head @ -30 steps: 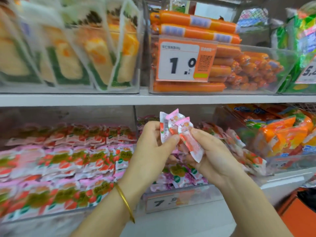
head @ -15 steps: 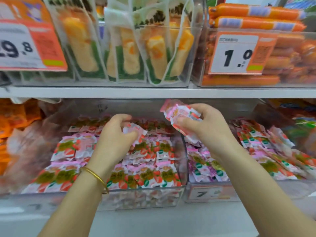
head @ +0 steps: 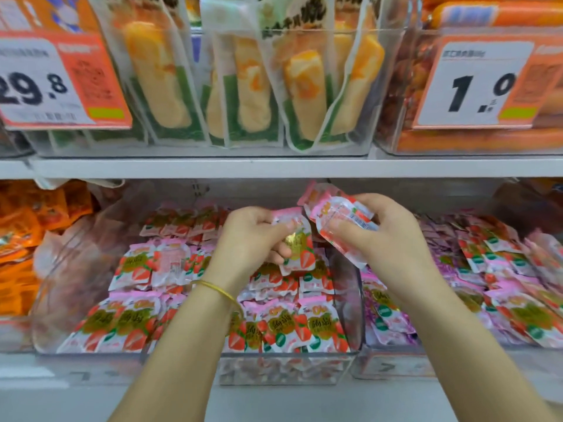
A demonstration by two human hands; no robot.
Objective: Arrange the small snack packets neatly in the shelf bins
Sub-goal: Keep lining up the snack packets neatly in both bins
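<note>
Pink packet (head: pixel 297 249) hangs pinched in fingers of the left hand (head: pixel 253 236) over the bin (head: pixel 355 300), likely ready to place; the right hand (head: pixel 393 242) clamps a spare stack (head: pixel 335 213) as supply.

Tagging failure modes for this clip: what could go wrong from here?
Right hand grips a fanned bunch of packets roughly over the wall between bins; one could slip into the purple-packet bin. Left hand pinches a single strawberry packet by its top; dropped carelessly, it could disturb the tidy rows below.
</note>
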